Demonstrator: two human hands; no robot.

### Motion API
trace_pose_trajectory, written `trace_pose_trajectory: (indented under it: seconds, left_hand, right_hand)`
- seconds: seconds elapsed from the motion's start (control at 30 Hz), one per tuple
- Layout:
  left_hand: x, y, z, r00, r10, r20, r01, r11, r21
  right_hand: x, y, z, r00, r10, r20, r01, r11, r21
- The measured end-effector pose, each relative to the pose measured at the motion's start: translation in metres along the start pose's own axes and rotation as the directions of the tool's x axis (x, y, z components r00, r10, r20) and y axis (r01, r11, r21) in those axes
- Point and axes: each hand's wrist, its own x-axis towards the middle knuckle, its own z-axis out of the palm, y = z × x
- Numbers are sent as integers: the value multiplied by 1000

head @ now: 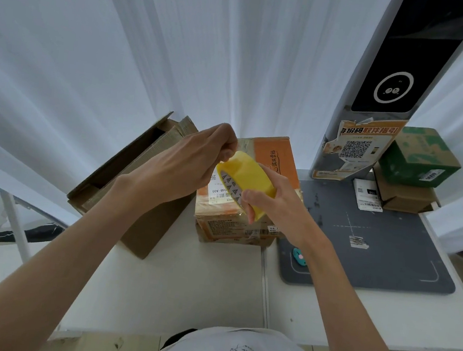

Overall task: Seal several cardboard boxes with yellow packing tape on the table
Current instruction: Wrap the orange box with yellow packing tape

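White table (pixel 172 292), curtain behind: tape prep over the orange box (pixel 266 161).
Right hand (pixel 275 205) grips the yellow tape roll (pixel 248 177) above the box; left hand (pixel 189 159) pinches its rim at 11 o'clock, probably hunting the free end. Open box (pixel 139 171) waits at 9 o'clock.

left arm: bare, comes in from the lower left of the frame, runs diagonally up toward the middle
left hand (pixel 195 157): back of hand facing the camera, fingers curled in, fingertips bunched in a pinching grip at the upper middle
right arm: bare, enters from the lower right, angles up and left
right hand (pixel 274 205): just right of centre, thumb in front, fingers wrapped behind, curled grip
hands: close together, mid-frame
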Motion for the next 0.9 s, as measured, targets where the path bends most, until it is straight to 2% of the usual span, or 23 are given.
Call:
trace_pose_trajectory:
  seconds: [0.23, 0.33, 0.5, 0.6, 0.8, 0.9]
  left_hand:
    - [-3, 1, 9, 991, -74, -113, 55, 984, -169]
    - [-3, 0, 7, 991, -61, -121, 35, 979, -203]
    - [1, -4, -2, 968, -211, -134, 143, 908, -394]
    - [4, -7, -5, 973, -171, -154, 115, 943, -313]
    - [2, -8, 2, 990, 6, -138, -13, 999, -51]
    - [1, -5, 8, 991, 6, -131, -4, 1000, 12]
  right_hand:
    - [-1, 1, 4, 991, -11, -130, 11, 1000, 2]
    - [0, 1, 6, 991, -17, -134, 16, 1000, -14]
    - [3, 2, 6, 995, -37, -94, 30, 997, -76]
    - [2, 2, 7, 997, -36, -71, 31, 997, -64]
    - [6, 5, 8, 998, -17, -56, 13, 998, -68]
    - [6, 10, 7, 998, -21, -65, 16, 997, -75]
